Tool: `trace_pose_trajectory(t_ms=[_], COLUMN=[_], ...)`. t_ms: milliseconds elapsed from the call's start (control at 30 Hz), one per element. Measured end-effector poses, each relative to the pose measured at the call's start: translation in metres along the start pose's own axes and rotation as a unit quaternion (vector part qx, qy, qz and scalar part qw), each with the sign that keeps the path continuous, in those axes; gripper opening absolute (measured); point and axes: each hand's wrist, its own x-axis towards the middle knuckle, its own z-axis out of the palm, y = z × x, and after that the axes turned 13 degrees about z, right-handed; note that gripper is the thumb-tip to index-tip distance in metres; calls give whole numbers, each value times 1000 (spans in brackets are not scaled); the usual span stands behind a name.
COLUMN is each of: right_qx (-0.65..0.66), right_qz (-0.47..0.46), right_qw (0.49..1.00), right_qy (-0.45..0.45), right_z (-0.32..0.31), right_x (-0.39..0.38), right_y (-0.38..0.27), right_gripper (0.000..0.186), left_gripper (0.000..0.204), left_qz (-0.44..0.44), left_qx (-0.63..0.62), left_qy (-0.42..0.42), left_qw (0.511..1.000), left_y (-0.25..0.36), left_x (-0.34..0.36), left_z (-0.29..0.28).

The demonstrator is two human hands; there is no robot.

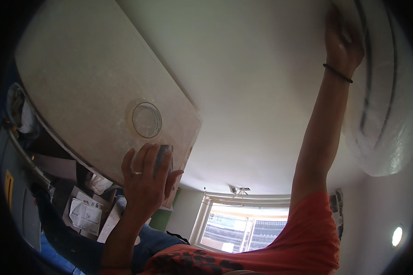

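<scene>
My left hand (147,176) is closed over a small dark grey block (164,158), with a ring on one finger and the thumb along the block's right side. It rests by the near edge of a large pale, dusty board (87,78). Just beyond the fingers, a roll of clear tape (147,120) lies flat on that board. My right arm stretches far up to the right. There my right hand (344,46), with a dark band at the wrist, is beside a hanging sheet of clear plastic (381,137). Its fingers are smeared and dim, so their grip cannot be made out.
Cardboard boxes and papers (86,214) lie below the board's left edge, near a white plastic bag (99,183). A bright window (243,227) stands behind me, with loose wires (238,190) next to its frame. A round light (397,236) glows at the lower right.
</scene>
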Motion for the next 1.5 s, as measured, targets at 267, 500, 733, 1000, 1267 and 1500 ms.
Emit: trace_pose_trajectory(t_ms=[267,500,733,1000,1267,1500], right_qx=[-51,-132,-388,-423,-417,-418], right_qz=[51,74,-15,-59,-230,-228], right_qw=[996,985,920,869,752,777], right_qy=[-50,-81,57,249,456,411], right_z=[-36,-46,-49,-93,-139,-152], right_x=[-10,-58,-92,-171,-209,-201], right_y=[-9,-56,-38,-20,-68,-93], right_gripper=[54,52,50,46,55,43], left_gripper=[47,48,48,46,43,41], left_qz=[-9,-15,-20,-9,0,14], left_qx=[-5,-4,7,34,45,53], left_qy=[-18,-11,-27,-24,-2,18], left_qw=[1000,1000,999,999,999,998], left_y=[0,0,1,2,0,-2], left_x=[2,3,4,5,0,-4], left_z=[0,1,3,2,5,8])
